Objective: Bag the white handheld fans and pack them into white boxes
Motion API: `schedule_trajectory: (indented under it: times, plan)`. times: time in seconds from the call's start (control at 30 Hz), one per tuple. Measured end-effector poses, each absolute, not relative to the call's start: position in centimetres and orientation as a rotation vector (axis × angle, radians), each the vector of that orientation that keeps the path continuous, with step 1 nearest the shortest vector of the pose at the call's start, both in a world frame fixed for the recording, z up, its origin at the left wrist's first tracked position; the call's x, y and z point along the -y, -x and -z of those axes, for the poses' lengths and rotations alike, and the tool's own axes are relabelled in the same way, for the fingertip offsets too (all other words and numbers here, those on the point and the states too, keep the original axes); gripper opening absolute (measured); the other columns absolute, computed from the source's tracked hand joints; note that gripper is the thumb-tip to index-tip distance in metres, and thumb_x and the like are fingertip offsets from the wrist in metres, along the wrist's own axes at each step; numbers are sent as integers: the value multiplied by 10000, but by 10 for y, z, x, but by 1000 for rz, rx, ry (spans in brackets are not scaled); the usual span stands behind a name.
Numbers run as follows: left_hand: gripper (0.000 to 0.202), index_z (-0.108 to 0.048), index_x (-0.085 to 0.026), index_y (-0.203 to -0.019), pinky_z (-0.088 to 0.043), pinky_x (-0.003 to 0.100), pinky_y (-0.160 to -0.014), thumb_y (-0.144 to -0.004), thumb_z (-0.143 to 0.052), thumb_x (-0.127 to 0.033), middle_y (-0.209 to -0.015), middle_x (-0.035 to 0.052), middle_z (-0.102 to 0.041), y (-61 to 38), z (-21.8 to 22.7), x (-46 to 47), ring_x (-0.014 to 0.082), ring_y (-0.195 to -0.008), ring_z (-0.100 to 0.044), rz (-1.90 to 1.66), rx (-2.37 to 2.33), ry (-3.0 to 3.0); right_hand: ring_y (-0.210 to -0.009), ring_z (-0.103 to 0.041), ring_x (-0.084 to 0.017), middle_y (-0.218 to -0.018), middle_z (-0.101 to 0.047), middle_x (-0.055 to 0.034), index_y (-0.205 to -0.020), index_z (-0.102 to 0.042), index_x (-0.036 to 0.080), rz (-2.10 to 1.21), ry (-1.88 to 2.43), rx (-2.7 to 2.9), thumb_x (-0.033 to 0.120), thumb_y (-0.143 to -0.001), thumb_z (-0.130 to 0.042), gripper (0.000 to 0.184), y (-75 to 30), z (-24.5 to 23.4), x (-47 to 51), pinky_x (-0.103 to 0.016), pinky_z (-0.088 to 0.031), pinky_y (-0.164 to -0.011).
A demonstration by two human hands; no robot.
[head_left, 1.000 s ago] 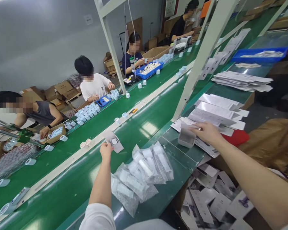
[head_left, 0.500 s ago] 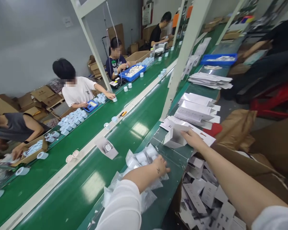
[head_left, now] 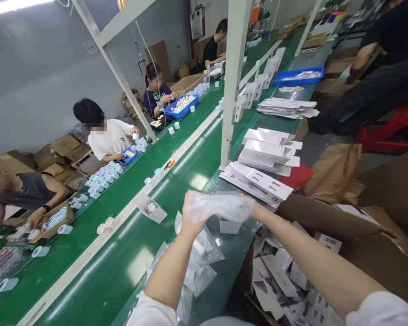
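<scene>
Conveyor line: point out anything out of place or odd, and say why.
An orange-and-black hand tool lies on the pale divider strip, perhaps a stray among parts. Two pinkish round pieces also stand out by colour from the light-blue cups. No spill or damage is plain.

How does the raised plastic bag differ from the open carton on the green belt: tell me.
The plastic bag is translucent and crinkled; the open carton is opaque, with flat panels. The bag is held up in the left hand, while the carton rests on the green belt. Both look pale.
</scene>
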State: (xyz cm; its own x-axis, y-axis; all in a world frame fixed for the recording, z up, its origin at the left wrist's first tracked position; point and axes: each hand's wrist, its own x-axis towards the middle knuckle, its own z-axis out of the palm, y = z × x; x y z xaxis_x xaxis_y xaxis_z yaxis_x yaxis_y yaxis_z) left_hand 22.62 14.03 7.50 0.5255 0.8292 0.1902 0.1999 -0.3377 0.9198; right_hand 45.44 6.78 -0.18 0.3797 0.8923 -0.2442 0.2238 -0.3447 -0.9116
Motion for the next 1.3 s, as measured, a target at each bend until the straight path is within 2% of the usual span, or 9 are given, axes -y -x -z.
schedule_trajectory:
  times: [0.17,0.47,0.6,0.77,0.87,0.97,1.03,1.13,1.3]
  plan:
    - [367,-514,-192,-990,-511,284,-800,-685,-717,-222,-894,6,-651,-239,-86,-129,176,-836,-634,-714,-1137,-1887,-783,-677,-169,-839,-720,-7,-939,-699,193,-1152,1729,1043,255,-871,-567,160,-435,-3,-61,-293,-565,-668]
    - [320,-558,-179,-1149,-496,366,-894,-843,-555,-275,-1060,116,-644,-260,-77,-83,255,-1020,-599,-291,-1195,-2494,-914,-666,-248,-912,-733,-42,-1039,-704,221,-1161,1661,1036,335,-770,-566,324,-421,3,-45,-353,-555,-767]
    - [432,-567,-172,-1238,-384,566,-1049,-882,-546,-416,-1376,161,-518,-256,-46,-59,355,-1277,-435,-259,-1174,-2730,-823,-681,-241,-880,-742,-49,-1055,-696,199,-1251,1601,1013,352,-734,-572,376,-427,9,-39,-352,-565,-726]
    - [501,-578,-267,-1296,-181,746,-1097,-912,-449,-562,-1584,35,-270,-247,-35,-44,417,-1455,-126,-51,-1129,-2880,-898,-688,-245,-996,-742,-59,-1045,-704,223,-1357,1551,983,386,-762,-556,359,-420,5,-35,-332,-577,-709]
    - [554,-570,-244,-1302,-241,713,-1093,-887,-481,-599,-1587,93,-250,-240,-46,-48,444,-1442,-160,-188,-1329,-2749,-952,-680,-248,-1065,-727,-60,-1058,-700,246,-1364,1569,941,402,-794,-513,360,-415,2,-33,-318,-580,-687]
    - [601,-521,-226,-1325,-460,551,-992,-843,-575,-582,-1467,184,-425,-229,-47,-49,396,-1286,-466,-221,-1404,-2404,-906,-680,-253,-983,-736,-63,-1018,-709,233,-1351,1599,939,381,-787,-515,335,-411,1,-32,-327,-574,-678]
    - [505,-473,-245,-1342,-541,410,-863,-888,-553,-450,-1214,135,-640,-221,-39,-51,283,-1039,-647,-194,-1349,-2153,-830,-675,-253,-850,-732,-53,-923,-714,225,-1262,1666,1056,373,-779,-534,273,-404,-4,-32,-332,-560,-664]
    - [487,-389,-241,-1392,-541,307,-760,-909,-444,-225,-916,37,-722,-204,-30,-56,192,-789,-687,-333,-1373,-1969,-746,-655,-250,-701,-688,-31,-814,-691,230,-1100,1746,1337,404,-794,-551,224,-385,-24,-35,-356,-541,-683]
    - [382,-577,-212,-1220,-542,303,-751,-851,-482,-224,-915,53,-737,-138,-61,-76,188,-729,-684,-691,-1610,-1863,-1103,-628,-263,-1259,-644,-68,-1185,-622,285,-1196,1317,1211,539,-824,-610,442,-372,-69,-42,-381,-529,-898]
